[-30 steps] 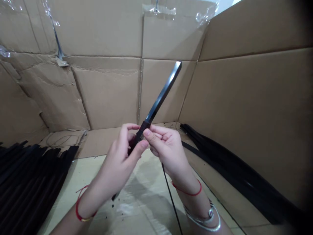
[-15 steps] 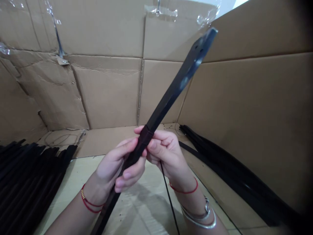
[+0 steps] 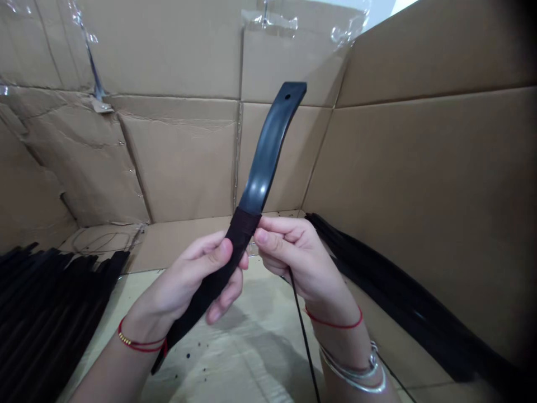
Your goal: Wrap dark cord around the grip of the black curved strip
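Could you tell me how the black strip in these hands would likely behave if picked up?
The black strip probably flexes, since it visibly bows above the left hand. Being thin, it is likely light. Its glossy face may be slippery.

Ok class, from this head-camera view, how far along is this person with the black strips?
Done: a dark wrapped band already circles the black strip. In hand: that strip, held by the left hand below the band, with the right hand pinching at the band and a thin black cord running down beneath it. Left: the left pile of strips and right pile of strips lie unhandled; whether they are finished cannot be told.
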### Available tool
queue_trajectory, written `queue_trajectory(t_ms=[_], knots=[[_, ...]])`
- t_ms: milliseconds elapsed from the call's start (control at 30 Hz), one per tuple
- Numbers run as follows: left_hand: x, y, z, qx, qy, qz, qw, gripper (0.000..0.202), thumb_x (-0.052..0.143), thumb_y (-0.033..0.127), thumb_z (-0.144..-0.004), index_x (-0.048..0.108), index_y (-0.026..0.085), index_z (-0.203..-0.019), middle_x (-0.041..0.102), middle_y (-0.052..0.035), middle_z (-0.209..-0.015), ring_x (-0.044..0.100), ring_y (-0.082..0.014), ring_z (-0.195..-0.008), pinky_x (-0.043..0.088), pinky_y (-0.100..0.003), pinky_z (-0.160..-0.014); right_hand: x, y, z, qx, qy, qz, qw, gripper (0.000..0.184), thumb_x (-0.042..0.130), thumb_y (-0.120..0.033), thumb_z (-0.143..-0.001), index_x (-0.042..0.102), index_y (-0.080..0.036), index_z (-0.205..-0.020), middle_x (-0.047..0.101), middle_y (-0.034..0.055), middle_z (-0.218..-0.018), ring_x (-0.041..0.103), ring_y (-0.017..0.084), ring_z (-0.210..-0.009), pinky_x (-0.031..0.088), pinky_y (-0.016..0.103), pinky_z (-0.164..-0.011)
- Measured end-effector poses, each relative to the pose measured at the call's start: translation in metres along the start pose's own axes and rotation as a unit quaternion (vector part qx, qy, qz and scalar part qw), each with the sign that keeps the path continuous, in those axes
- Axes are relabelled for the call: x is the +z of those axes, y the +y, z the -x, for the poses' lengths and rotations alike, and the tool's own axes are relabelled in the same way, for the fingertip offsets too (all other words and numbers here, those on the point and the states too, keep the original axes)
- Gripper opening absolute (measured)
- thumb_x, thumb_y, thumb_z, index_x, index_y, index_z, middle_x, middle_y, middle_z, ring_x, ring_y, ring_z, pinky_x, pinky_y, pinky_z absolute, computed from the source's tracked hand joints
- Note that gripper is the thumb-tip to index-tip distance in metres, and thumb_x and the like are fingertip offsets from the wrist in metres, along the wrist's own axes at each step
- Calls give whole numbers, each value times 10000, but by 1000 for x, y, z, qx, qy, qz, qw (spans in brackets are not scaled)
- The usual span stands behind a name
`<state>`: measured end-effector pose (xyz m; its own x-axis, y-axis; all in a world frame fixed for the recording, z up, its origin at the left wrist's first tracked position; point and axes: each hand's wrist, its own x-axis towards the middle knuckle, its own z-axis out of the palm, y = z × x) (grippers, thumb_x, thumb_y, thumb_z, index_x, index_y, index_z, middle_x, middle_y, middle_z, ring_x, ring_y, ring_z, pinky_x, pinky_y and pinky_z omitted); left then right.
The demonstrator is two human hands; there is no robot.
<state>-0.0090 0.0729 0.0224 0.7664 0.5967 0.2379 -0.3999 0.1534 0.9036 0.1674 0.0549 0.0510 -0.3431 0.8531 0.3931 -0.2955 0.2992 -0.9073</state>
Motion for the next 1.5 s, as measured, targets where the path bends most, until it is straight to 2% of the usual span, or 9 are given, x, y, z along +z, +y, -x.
queue_trajectory(t_ms=[167,267,367,467,633,833,967,1100,1500], knots=[[-2,-6,-5,-69,-168,155,971,526,212,520,-986,551,160,-806,486,6,-462,370,-73,-277,330,-155,-280,6,10,-4,-6,-36,-5,999,343,653,-371,-872,705,-115,-1094,567,-6,-540,215,26,-384,123,181,-357],[6,-10,-13,13,50,-68,996,479,356,607,-939,528,162,-896,574,-11,-597,517,-91,-441,431,-173,-425,8,16,-10,-53,79,36,995,261,702,-348,-833,729,-102,-915,481,-34,-502,271,35,-402,182,181,-365],[13,-16,-16,149,286,-366,873,270,523,442,-937,499,205,-1064,587,22,-694,537,-85,-574,415,-174,-543,7,18,-13,-75,85,28,993,209,712,-314,-828,736,-115,-885,306,-80,-484,170,27,-406,152,181,-358],[17,-18,-14,209,321,-477,791,155,460,348,-982,532,211,-987,551,38,-642,491,-67,-531,367,-172,-526,5,18,-12,-66,52,23,996,214,692,-284,-848,736,-117,-975,244,-87,-502,136,30,-425,107,180,-364],[20,-10,-6,140,131,-93,977,217,388,405,-997,509,253,-1094,541,57,-563,426,-58,-350,352,-121,-343,7,14,-5,-57,-8,-30,998,247,655,-290,-878,723,-130,-1052,264,-89,-494,164,30,-412,111,169,-368],[3,-13,-10,-1,-147,172,974,443,207,441,-1013,562,178,-976,438,58,-445,266,-49,-239,295,-128,-255,10,9,-1,-52,-10,-30,998,274,709,-277,-831,728,-124,-1058,539,-11,-584,258,18,-421,129,165,-362],[6,-11,-10,73,90,-120,986,428,422,578,-933,511,181,-1062,586,0,-645,544,-99,-508,453,-177,-470,14,12,-5,-60,89,4,994,317,752,-311,-786,720,-92,-1013,503,-37,-502,331,40,-385,226,176,-343],[20,-3,-5,152,269,-401,862,249,506,444,-948,509,209,-1032,581,25,-699,544,-81,-596,420,-168,-539,15,16,-10,-57,69,-14,996,255,736,-286,-814,720,-111,-999,441,-65,-495,231,13,-367,181,167,-336],[-6,3,-7,64,18,-11,998,326,312,440,-1007,518,188,-1007,584,10,-541,485,-78,-339,380,-131,-320,10,14,-6,-40,39,14,998,188,672,-295,-866,714,-117,-825,232,-81,-508,145,26,-420,87,185,-372]])
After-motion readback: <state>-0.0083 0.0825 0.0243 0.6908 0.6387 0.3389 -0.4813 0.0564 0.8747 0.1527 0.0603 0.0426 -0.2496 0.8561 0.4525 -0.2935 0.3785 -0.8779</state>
